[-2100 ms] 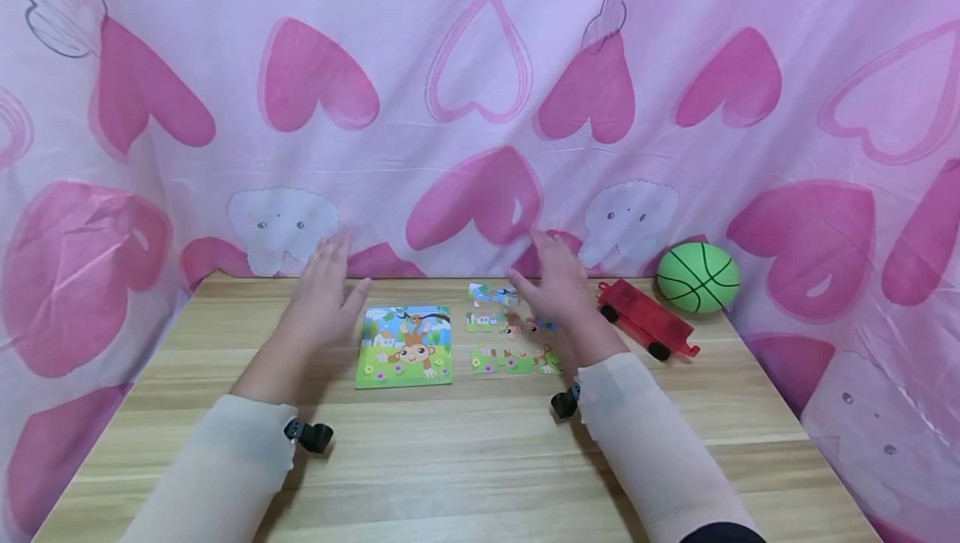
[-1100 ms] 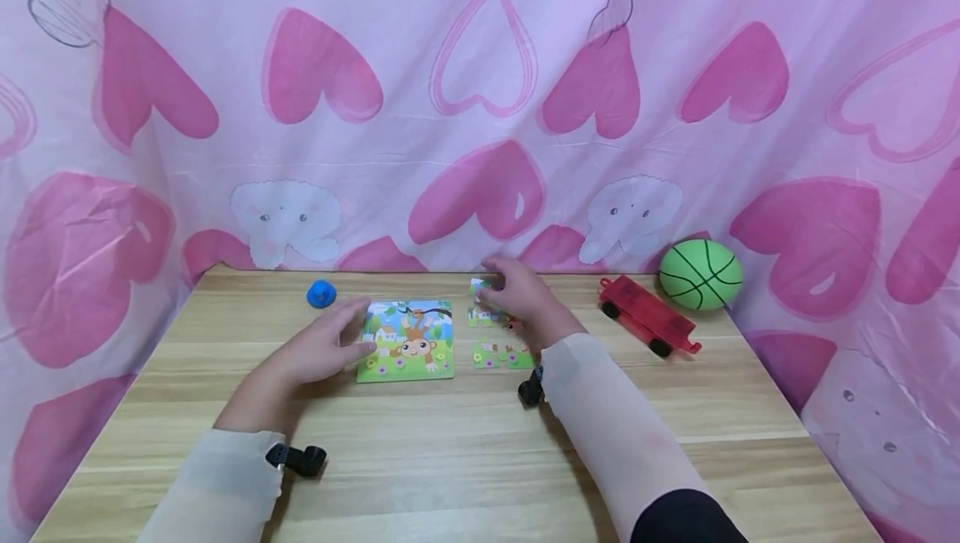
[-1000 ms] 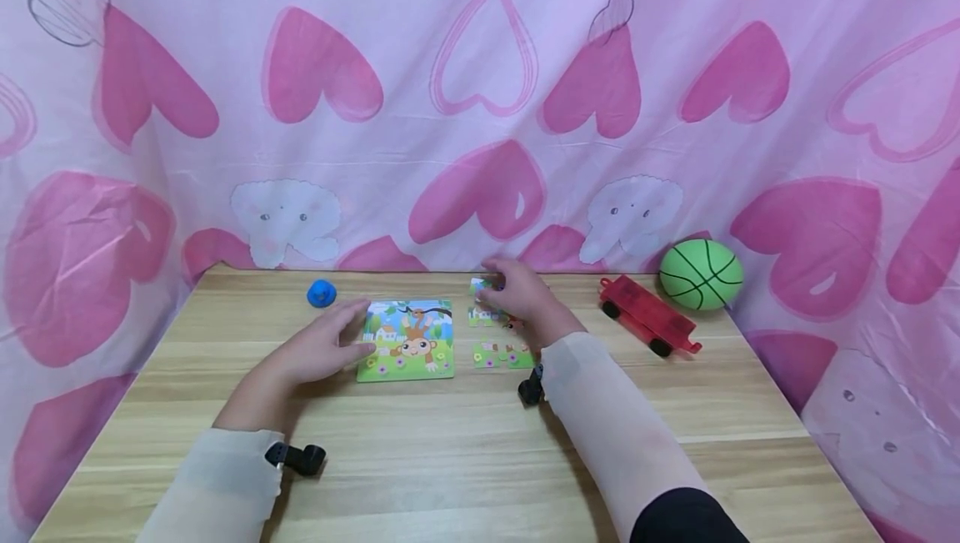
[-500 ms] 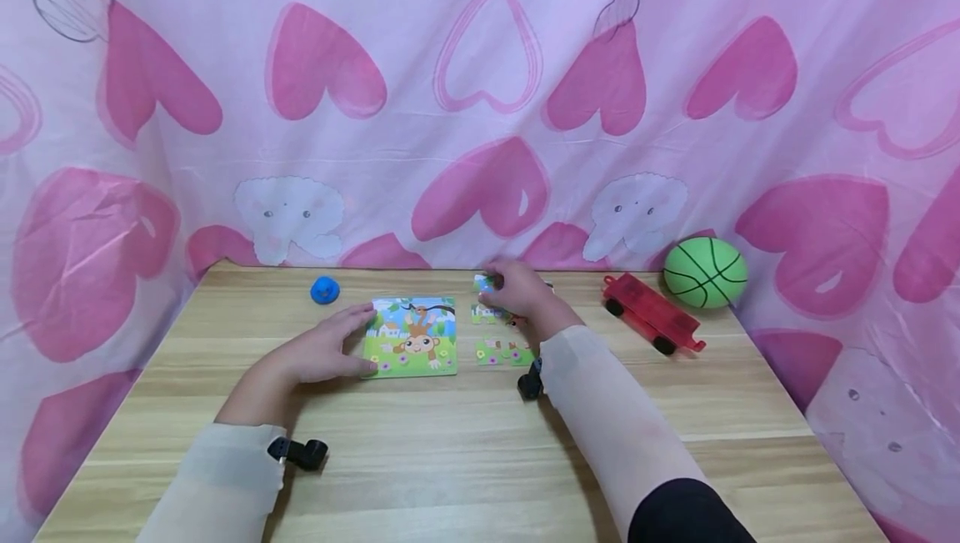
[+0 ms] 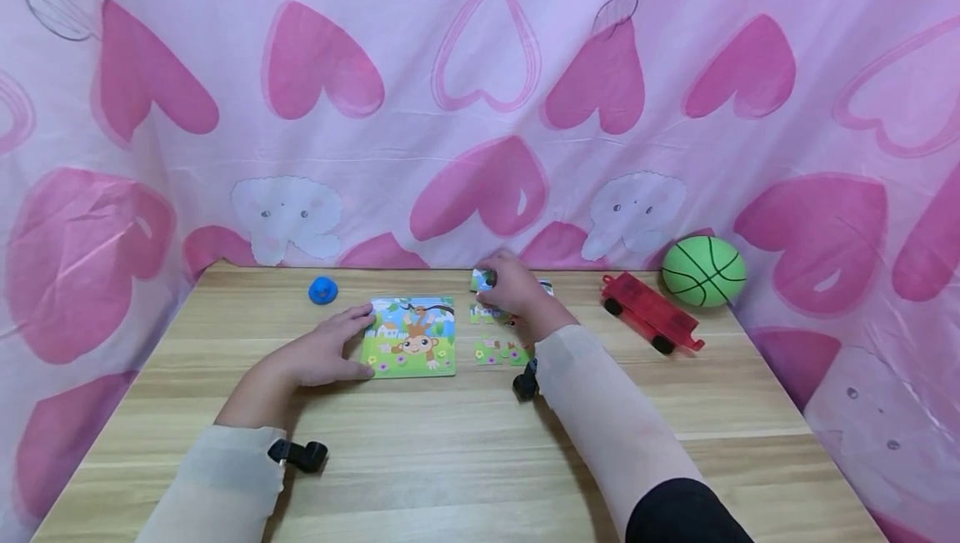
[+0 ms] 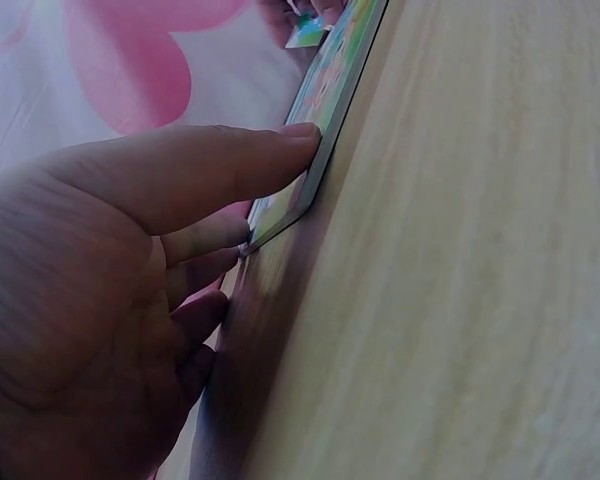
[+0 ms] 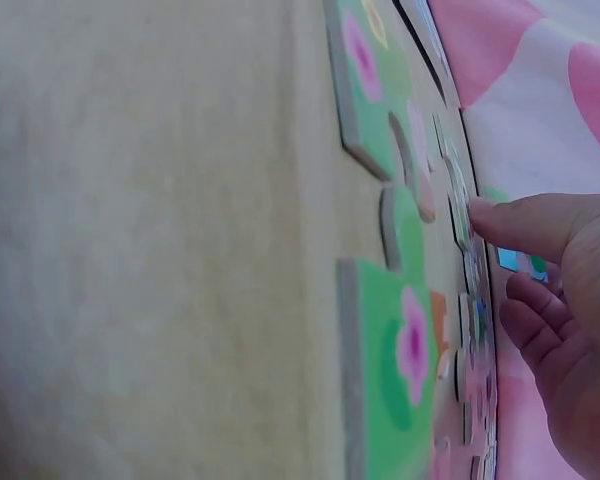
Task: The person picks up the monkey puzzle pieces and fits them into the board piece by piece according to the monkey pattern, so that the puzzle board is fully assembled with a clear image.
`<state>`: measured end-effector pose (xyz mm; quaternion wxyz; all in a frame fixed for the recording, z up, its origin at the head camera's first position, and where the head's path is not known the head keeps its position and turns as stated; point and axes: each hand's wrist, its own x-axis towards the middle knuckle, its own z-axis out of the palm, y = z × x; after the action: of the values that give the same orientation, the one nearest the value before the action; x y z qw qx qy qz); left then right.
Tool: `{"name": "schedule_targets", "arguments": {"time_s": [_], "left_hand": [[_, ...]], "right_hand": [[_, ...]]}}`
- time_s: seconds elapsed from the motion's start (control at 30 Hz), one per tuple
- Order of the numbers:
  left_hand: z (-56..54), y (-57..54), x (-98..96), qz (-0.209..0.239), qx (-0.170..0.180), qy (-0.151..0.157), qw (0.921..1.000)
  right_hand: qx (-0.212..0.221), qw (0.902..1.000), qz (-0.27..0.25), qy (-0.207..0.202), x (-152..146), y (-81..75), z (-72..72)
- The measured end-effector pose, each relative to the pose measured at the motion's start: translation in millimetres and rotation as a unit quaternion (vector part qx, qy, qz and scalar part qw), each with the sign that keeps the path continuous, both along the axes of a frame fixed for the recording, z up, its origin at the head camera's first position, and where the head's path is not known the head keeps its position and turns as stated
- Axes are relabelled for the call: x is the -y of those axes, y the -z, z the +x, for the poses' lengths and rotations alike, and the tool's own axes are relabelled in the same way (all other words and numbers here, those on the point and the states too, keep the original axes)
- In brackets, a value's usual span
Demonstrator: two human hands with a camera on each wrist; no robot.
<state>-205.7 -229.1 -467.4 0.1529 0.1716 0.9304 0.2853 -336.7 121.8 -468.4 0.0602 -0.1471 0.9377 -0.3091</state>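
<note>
A square monkey puzzle board [image 5: 411, 343] lies flat at mid-table. My left hand [image 5: 326, 351] touches its left edge, thumb at the near corner and fingers toward the far corner. In the left wrist view the thumb [image 6: 230, 170] rests against the board's edge, the other fingers loosely extended. Rows of loose puzzle pieces [image 5: 491, 351] lie right of the board. Over the back row, my right hand [image 5: 510, 284] pinches a blue-and-green puzzle piece [image 7: 515, 260], partly hidden by the fingers. That piece also shows raised at the top of the left wrist view.
A small blue round object [image 5: 323, 290] sits behind my left hand. To the right are a red toy wagon [image 5: 651, 312] with black wheels and a green ball [image 5: 703, 271] with black lines. A pink heart-patterned curtain [image 5: 480, 109] hangs along the table's back edge.
Both hands have come down from above the table, the left to the board's edge, the right leftward onto the pieces, where it now pinches one. The blue object has come into view.
</note>
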Motion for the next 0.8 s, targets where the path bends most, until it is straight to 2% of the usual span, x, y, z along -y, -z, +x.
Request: {"name": "schedule_targets", "arguments": {"time_s": [0.1,0.33,0.57,0.8], "left_hand": [[-0.1,0.2,-0.5,0.0,0.003,-0.001,1.0],[-0.7,2.6,0.5,-0.005,0.004,-0.003,1.0],[-1.2,3.8,1.0,-0.003,0.006,-0.002,1.0],[-0.7,3.2,0.8,-0.004,0.008,-0.002,1.0]], "right_hand": [[0.008,0.9997,-0.023,0.006,2.5,-0.9,3.3],[0.055,0.9953,-0.078,0.018,15.3,-9.0,15.1],[0.043,0.9923,-0.114,-0.018,31.7,-18.5,28.8],[0.066,0.9863,-0.149,-0.026,52.4,-17.7,37.9]]}}
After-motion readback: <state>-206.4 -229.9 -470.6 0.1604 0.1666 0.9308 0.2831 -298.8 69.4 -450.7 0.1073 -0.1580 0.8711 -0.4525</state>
